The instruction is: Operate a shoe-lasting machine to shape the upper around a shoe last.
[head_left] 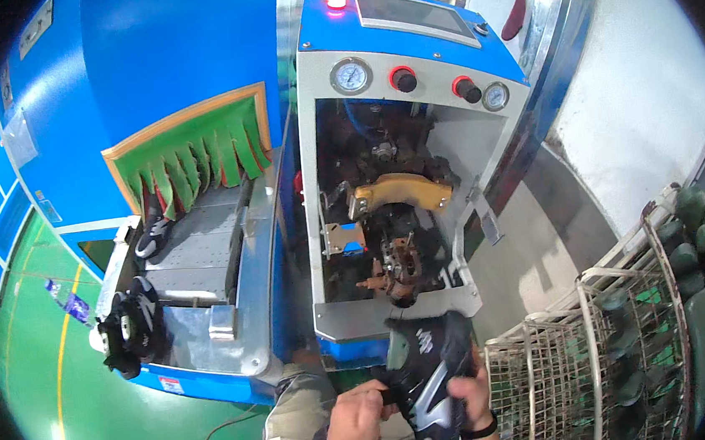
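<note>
A black shoe with silver-grey and white side stripes (435,380) is held low in front of me, in front of the machine. A grey-green piece, perhaps a shoe last (398,346), shows at its upper left. My right hand (473,394) is closed around the shoe's right side, with the thumb across it. My left hand (358,419) is closed, pinching a short black strip (390,396) at the shoe's left side. Whether that strip is part of the shoe is hard to see.
Ahead stands a blue and white machine (313,223) with gauges, knobs and a tan curved pad (400,191). At left, a conveyor (201,258) with more dark shoes (133,323) passes under green flaps (189,169). At right stands a wire rack (542,371) holding green lasts (691,211).
</note>
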The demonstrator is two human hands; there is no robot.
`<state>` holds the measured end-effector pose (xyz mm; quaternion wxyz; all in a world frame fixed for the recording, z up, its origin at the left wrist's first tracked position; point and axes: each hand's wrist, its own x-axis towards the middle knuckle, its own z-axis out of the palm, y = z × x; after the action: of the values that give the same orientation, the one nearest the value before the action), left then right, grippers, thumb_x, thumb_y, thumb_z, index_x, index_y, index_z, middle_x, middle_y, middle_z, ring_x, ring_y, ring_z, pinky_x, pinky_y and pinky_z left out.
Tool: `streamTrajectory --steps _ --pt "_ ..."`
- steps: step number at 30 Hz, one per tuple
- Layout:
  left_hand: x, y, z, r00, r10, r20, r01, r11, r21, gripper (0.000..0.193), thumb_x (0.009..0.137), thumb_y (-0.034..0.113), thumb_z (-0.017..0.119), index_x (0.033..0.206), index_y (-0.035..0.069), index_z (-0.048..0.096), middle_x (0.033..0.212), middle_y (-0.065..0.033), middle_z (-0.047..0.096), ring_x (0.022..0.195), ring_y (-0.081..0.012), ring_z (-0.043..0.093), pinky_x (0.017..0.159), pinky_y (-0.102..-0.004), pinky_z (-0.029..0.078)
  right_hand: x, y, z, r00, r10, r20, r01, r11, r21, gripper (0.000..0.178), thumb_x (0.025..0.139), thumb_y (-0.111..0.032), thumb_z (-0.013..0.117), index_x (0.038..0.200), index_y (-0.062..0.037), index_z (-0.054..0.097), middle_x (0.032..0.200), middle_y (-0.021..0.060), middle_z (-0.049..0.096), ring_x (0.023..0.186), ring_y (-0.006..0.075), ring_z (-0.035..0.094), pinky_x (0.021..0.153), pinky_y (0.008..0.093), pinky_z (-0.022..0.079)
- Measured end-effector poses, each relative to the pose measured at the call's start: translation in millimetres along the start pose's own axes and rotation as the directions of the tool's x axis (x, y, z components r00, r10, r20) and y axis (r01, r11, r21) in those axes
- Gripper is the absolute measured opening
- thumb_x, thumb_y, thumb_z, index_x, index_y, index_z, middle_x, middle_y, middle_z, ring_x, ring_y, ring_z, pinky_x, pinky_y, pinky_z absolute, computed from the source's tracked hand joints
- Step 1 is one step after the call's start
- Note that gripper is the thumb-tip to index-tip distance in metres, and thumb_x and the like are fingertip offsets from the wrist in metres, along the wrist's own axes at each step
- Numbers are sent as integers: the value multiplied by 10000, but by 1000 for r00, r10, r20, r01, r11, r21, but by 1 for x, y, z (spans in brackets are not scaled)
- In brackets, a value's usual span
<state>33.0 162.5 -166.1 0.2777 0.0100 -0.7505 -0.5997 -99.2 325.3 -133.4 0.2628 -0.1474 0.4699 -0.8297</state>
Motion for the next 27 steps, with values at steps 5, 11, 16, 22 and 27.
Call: streamTrajectory --steps 5,11,16,22,27 --pt "45 -1 -39 787 -592 174 596 656 -463 539 1039 409 389 859 -26 652 919 -114 706 826 -167 625 676 -300 500 61 -91 26 986 -140 92 151 981 -125 893 742 -179 684 1527 20 307 1454 185 477 1314 300 503 1142 403 369" --pt "-24 -62 -12 579 -699 419 792 604 -86 333 986 306 538 1013 24 714 893 -44 716 846 -139 644 790 -287 504 150 -140 96 974 -56 222 207 628 -751 882 773 -56 765 1530 34 321 1322 103 585 1073 149 585 964 283 468" --pt "-30 -53 9 542 -708 452 831 532 -163 317 955 285 564 1094 38 707 1006 -137 716 942 -266 659 820 -411 500 213 -136 114 966 144 215 210 51 -976 880 768 -302 743 1523 -42 373 1213 238 656 1092 250 641 958 316 473" --pt "-32 -78 -5 545 -760 355 832 541 -121 337 950 304 560 1051 20 710 920 -146 712 857 -270 663 775 -385 504 244 -107 101 964 130 231 252 -182 -950 904 833 -448 653 1559 -77 264 1258 379 568 1153 490 581 981 447 468" --pt "-21 -99 -29 502 -794 344 863 485 -140 348 970 328 529 981 21 691 860 -29 697 813 -140 636 780 -287 502 245 -89 114 988 47 147 154 -250 -956 888 852 -440 641 1545 -50 246 1218 390 552 1143 526 557 993 493 447"
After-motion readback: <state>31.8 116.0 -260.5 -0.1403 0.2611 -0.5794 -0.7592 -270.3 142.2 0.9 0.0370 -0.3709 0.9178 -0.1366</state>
